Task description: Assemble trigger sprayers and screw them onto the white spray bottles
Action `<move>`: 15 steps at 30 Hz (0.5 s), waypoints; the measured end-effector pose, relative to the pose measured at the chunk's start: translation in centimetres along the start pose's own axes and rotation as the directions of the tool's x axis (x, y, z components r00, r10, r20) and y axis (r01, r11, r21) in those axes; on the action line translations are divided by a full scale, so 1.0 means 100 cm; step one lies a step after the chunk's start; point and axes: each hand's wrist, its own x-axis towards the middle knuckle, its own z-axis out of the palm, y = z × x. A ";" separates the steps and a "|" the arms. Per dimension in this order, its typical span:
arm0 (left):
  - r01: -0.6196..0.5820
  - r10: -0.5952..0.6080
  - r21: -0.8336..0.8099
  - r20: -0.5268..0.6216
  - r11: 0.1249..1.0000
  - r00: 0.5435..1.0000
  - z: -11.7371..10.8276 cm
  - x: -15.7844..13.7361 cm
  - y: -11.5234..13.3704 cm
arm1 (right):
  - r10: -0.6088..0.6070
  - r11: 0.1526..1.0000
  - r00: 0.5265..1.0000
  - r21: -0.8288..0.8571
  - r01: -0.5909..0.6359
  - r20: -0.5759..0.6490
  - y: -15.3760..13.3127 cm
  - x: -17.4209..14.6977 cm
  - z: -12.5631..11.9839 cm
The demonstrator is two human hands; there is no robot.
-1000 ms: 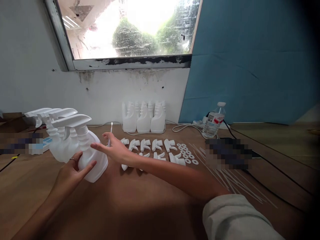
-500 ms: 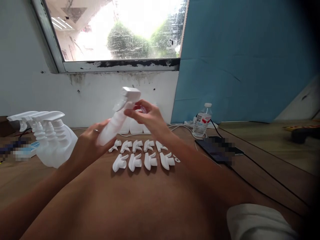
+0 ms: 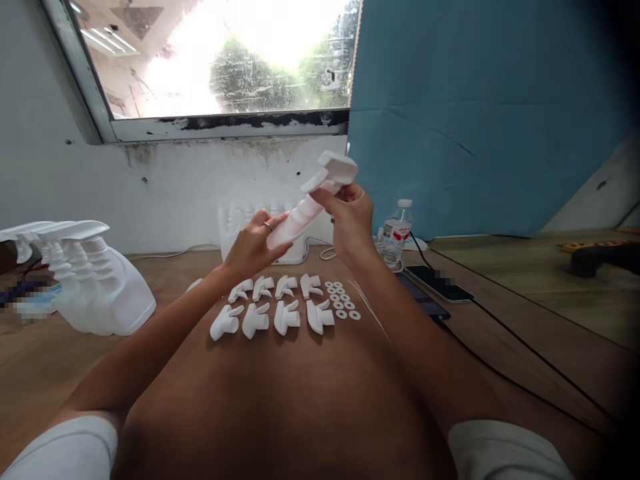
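Observation:
A white spray bottle (image 3: 300,220) is held up, tilted, with its trigger head (image 3: 340,168) at the upper right. My left hand (image 3: 253,243), a ring on one finger, grips the bottle's body near the base. The fingers of my right hand (image 3: 355,217) close around the neck just below the head. Beneath, two rows of loose white trigger heads (image 3: 287,318) lie on the brown table (image 3: 280,393). Several small white washers (image 3: 341,300) are grouped to their right, with thin tubes (image 3: 370,308) partly behind my right forearm.
Assembled white spray bottles (image 3: 107,290) stand in a row at left. More white bottles (image 3: 230,223) stand by the wall, partly behind my hands. A water bottle (image 3: 397,233), phones (image 3: 440,283) and black cables (image 3: 525,357) are at right. A window (image 3: 225,67) is ahead.
Both hands have carried the spray bottle to the right, and it leans further over. The washers and more bottles by the wall have come into sight. The whole view has shifted slightly.

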 end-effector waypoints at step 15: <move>0.619 0.018 -0.699 0.668 0.357 0.744 0.010 0.007 -0.014 | 0.035 0.997 0.891 -0.080 0.001 0.453 -0.032 0.006 -0.034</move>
